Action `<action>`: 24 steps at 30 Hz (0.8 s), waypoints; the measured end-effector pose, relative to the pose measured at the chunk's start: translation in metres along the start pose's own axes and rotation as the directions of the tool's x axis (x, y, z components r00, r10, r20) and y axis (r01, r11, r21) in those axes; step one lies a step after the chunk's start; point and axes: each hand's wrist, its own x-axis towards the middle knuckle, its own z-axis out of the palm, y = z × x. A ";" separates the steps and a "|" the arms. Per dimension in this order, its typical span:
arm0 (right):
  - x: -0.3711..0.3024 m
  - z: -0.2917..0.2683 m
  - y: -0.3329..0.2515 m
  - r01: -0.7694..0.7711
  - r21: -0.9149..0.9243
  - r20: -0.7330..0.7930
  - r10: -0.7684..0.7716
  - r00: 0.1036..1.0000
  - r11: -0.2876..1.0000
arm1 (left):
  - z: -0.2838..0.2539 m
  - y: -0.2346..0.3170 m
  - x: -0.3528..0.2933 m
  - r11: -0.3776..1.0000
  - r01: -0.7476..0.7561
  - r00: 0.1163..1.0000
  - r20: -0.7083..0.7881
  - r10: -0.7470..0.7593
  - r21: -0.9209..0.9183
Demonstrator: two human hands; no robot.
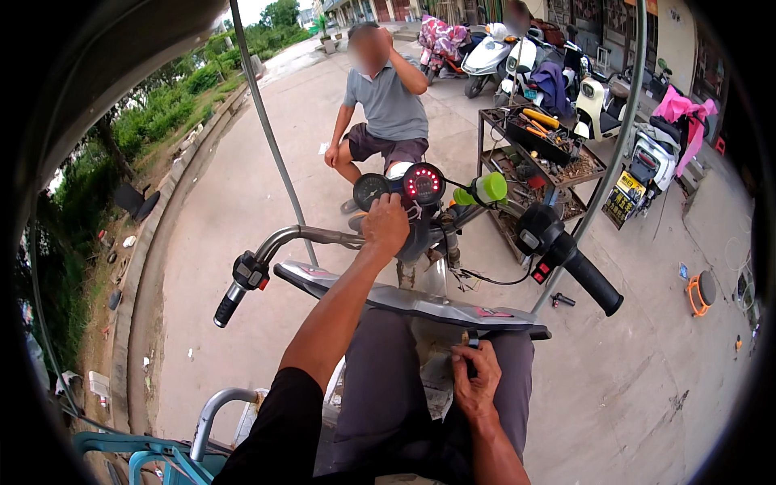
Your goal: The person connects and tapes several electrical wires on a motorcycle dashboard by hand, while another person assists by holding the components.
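I sit astride a vehicle with wide metal handlebars point(311, 232). At the bars' middle, my left hand point(386, 222) is at the lower edge of a round black gauge point(372, 192), its fingers closed; what they grip is hidden. Beside it, another round gauge point(423, 183) shows a ring of red lights. Low over my right thigh, my right hand point(477, 376) pinches a small dark piece too small to name, just below the grey front panel point(412, 301). The left grip point(229, 305) and black right grip point(592, 283) are untouched. A bright green cylinder point(490, 188) sits on the bar.
Ahead sits a person point(386, 105) in a grey shirt, one hand raised to the head. A metal tool cart point(594, 171) stands front right, near parked scooters point(647, 158). Metal poles point(271, 137) rise on both sides. An orange stool point(702, 293) is far right; a curb point(133, 323) runs left.
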 end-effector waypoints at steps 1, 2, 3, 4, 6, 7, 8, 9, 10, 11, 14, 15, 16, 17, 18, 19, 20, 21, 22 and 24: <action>0.003 0.000 0.005 -0.003 0.004 0.002 0.003 1.000 1.000 | 0.005 0.000 0.002 1.000 0.002 1.000 0.002 -0.002 0.004; 0.005 0.000 0.010 -0.006 0.001 0.005 0.006 1.000 1.000 | 0.009 -0.003 0.002 0.998 -0.036 0.999 0.021 0.034 0.051; 0.005 0.004 0.012 -0.010 0.000 0.009 0.010 1.000 1.000 | 0.006 -0.007 0.001 0.993 -0.074 0.997 0.044 0.070 0.098; 0.005 0.008 0.012 -0.012 0.009 0.018 0.012 1.000 1.000 | 0.002 -0.013 -0.002 0.992 -0.065 0.997 0.046 0.060 0.107; 0.002 0.019 0.009 -0.011 0.000 0.036 0.011 0.999 1.000 | -0.017 -0.029 -0.019 0.998 -0.066 0.996 -0.054 0.066 -0.013; -0.004 0.021 0.008 -0.003 0.034 0.026 0.003 1.000 0.999 | -0.031 -0.032 -0.038 0.992 -0.109 0.990 -0.094 0.103 -0.063; -0.009 0.020 0.003 -0.038 0.012 0.019 0.037 0.999 0.999 | -0.049 -0.030 -0.056 0.985 -0.149 0.986 -0.089 0.141 -0.091; -0.013 0.018 -0.002 -0.068 -0.012 0.012 0.068 0.998 0.998 | -0.061 -0.035 -0.072 0.975 -0.193 0.980 -0.058 0.188 -0.108; -0.020 0.019 -0.002 -0.059 -0.017 -0.011 0.059 0.998 0.998 | -0.072 -0.045 -0.093 0.969 -0.231 0.972 -0.056 0.227 -0.086; -0.027 0.023 -0.003 -0.054 -0.024 -0.034 0.053 0.998 0.998 | -0.086 -0.058 -0.115 0.961 -0.268 0.963 -0.048 0.265 -0.067; -0.041 0.033 -0.012 -0.067 0.011 -0.054 0.068 0.996 0.998 | -0.139 -0.115 -0.165 0.963 -0.258 0.950 -0.162 0.267 0.073; -0.044 0.036 -0.015 -0.065 0.022 -0.037 0.065 0.997 0.998 | -0.160 -0.137 -0.178 0.969 -0.216 0.944 -0.228 0.239 0.122; -0.046 0.039 -0.019 -0.083 0.066 -0.030 0.085 0.996 0.994 | -0.184 -0.153 -0.186 0.974 -0.152 0.933 -0.301 0.197 0.166; -0.049 0.043 -0.023 -0.103 0.112 -0.023 0.107 0.994 0.988 | -0.203 -0.172 -0.194 0.991 -0.092 0.926 -0.357 0.122 0.100; -0.051 0.044 -0.027 -0.110 0.114 -0.015 0.112 0.994 0.987 | -0.223 -0.187 -0.197 0.986 -0.039 0.930 -0.355 0.094 0.161; -0.054 0.047 -0.031 -0.105 0.120 -0.010 0.107 0.994 0.987 | -0.243 -0.201 -0.197 0.974 0.016 0.933 -0.354 0.066 0.225; -0.057 0.049 -0.037 -0.096 0.110 -0.010 0.097 0.995 0.989 | -0.254 -0.217 -0.196 0.990 0.118 0.948 -0.306 -0.087 0.083; -0.060 0.049 -0.041 -0.084 0.095 -0.012 0.085 0.996 0.992 | -0.265 -0.222 -0.192 0.972 0.225 0.943 -0.236 -0.233 -0.061; -0.063 0.050 -0.045 -0.077 0.092 -0.014 0.078 0.997 0.993 | -0.284 -0.218 -0.191 0.888 0.447 0.894 0.032 -0.446 -0.105; -0.068 0.054 -0.051 -0.069 0.088 -0.026 0.071 0.997 0.994 | -0.295 -0.232 -0.190 0.864 0.469 0.883 0.091 -0.460 -0.186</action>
